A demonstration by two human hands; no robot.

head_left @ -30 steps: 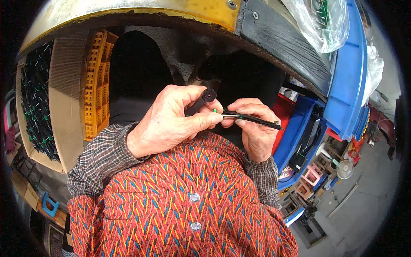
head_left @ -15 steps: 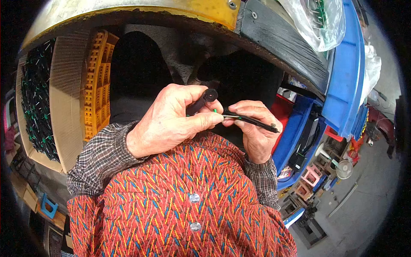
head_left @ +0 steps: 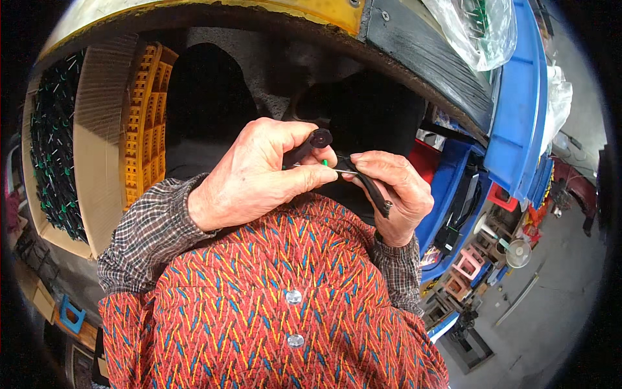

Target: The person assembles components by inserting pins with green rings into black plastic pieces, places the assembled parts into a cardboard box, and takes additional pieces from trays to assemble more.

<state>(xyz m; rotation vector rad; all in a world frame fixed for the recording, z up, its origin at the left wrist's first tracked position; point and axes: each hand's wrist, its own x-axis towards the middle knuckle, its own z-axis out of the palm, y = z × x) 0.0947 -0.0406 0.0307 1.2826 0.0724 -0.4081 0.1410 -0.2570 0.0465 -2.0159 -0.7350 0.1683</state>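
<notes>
My left hand (head_left: 249, 175) is closed around a black tubular part (head_left: 320, 138) whose round end faces up. Its thumb and forefinger also pinch a thin metal rod (head_left: 344, 172), with a small green piece (head_left: 325, 163) beside the fingertips. My right hand (head_left: 403, 188) is to the right, its thumb and fingers closed on a narrow black strip-like part (head_left: 374, 193). That part slants down across the palm, and its upper end meets the rod between the two hands. How the rod and the black part join is hidden by the fingers.
At left stands a cardboard box (head_left: 103, 142) full of black pieces (head_left: 57, 149) with green bits, beside an orange plastic crate (head_left: 148, 123). A worktable edge (head_left: 427, 58) runs across the front. Blue bins (head_left: 518, 104) and a clear plastic bag (head_left: 483, 39) are at right.
The black part in my right hand has tilted more steeply, its lower end swinging down and left. More of the right palm faces up. My left hand has barely moved.
</notes>
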